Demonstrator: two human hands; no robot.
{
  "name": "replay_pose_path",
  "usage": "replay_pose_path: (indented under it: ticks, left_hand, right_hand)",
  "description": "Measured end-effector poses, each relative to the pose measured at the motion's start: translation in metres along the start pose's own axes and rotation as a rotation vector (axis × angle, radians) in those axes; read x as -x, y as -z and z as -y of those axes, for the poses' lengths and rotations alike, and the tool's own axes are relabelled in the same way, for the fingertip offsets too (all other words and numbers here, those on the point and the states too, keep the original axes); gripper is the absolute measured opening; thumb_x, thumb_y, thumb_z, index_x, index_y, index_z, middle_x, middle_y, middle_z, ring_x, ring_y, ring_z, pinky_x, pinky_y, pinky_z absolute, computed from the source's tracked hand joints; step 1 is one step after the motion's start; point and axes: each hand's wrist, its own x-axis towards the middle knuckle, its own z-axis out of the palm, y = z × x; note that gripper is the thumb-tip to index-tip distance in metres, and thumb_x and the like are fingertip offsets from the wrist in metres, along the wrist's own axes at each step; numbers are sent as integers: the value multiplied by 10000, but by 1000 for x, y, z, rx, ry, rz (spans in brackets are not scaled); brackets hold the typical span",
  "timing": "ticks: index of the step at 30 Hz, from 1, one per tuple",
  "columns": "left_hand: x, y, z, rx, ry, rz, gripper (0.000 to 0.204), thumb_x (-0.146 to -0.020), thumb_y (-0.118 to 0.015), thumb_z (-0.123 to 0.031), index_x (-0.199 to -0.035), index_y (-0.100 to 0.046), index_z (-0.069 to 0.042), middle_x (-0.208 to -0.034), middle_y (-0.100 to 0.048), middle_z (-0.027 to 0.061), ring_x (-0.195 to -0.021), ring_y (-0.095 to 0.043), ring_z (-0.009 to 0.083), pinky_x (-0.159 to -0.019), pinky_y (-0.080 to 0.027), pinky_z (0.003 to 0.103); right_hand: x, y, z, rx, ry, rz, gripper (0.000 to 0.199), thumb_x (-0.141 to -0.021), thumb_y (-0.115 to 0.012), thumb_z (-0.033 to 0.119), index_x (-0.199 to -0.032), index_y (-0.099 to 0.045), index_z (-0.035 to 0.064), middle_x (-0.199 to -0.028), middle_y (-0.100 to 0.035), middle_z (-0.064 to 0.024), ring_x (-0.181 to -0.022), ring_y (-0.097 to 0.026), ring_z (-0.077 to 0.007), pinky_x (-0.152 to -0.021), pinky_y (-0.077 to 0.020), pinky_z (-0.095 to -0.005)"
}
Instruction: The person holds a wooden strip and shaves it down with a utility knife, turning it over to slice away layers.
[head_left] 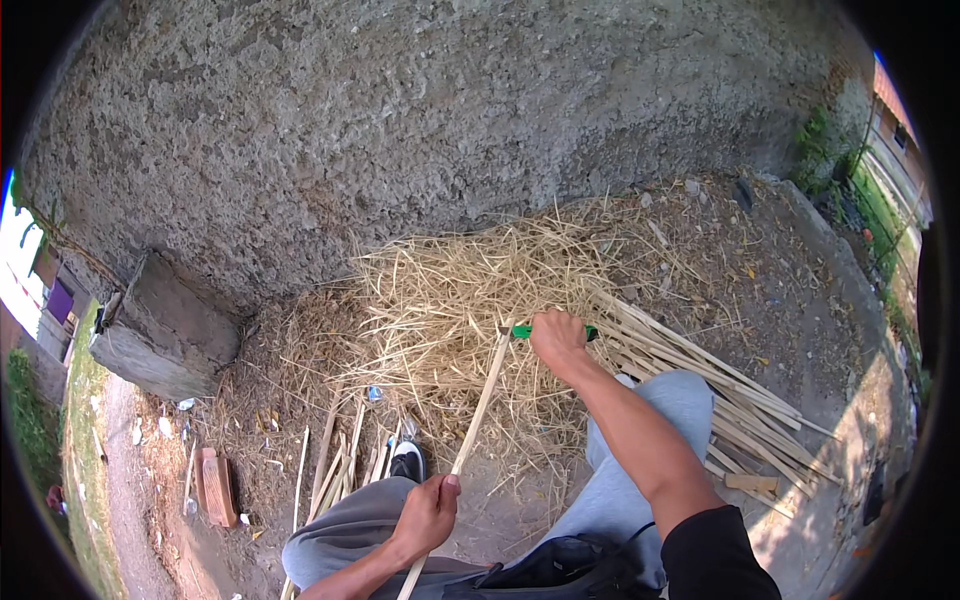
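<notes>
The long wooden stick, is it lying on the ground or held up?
Held up. The left hand grips the stick near its lower end, and the right hand, holding a green-handled tool, meets its upper end above the straw pile.

I had only the head view, looking steeply down from close above my lap. It faced the rough wall (pixel 400 110) at twelve o'clock, straw pile (pixel 470 290) beneath it.

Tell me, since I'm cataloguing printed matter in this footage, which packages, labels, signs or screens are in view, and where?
None that can be made out as such. A few small pale and bluish scraps lie in the straw near the shoe, too small to identify as wrappers.
</notes>
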Motion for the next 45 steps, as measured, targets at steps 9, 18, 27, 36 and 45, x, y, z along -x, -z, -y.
replay_pose_path:
  ticks: [9,18,27,36,45]
  left_hand:
    - [-17,32,3,653,350,106,328,-1051,-383,-304,-872,-491,-51,-545,-305,-43,-396,-306,63,-339,-244,237]
    - [-35,33,-12,850,361,318,335,-1045,-378,-325,-881,-505,-62,-513,-320,-39,-377,-310,84,-344,-249,235]
    - [-48,14,-15,366,155,174,248,-940,-633,-288,-836,-543,-81,-521,-422,-60,-421,-349,36,-383,-248,249]
    - [-68,25,-21,616,396,421,306,-972,-568,-308,-762,-491,-99,-458,-342,-58,-339,-260,55,-326,-184,266]
    - [-74,9,-13,250,147,179,412,-938,-605,-327,-681,-480,-29,-479,-427,14,-421,-434,142,-408,-323,352]
  right_hand:
    - [0,40,-26,-165,-170,-48,207,-791,-625,111,-957,-696,12,-931,-683,-221,-888,-669,-383,-817,-509,-490]
    - [83,94,39,-191,217,90,146,-741,-598,71,-820,-700,4,-791,-668,-232,-767,-671,-386,-719,-518,-479]
    - [85,76,39,-148,306,76,130,-750,-591,62,-804,-692,2,-745,-666,-207,-700,-675,-360,-662,-513,-476]
    - [88,65,50,-142,366,101,121,-715,-597,50,-775,-691,3,-709,-663,-199,-693,-679,-362,-640,-518,-474]
    - [86,64,60,-112,331,129,136,-719,-596,60,-789,-699,5,-750,-672,-216,-737,-683,-371,-688,-520,-482]
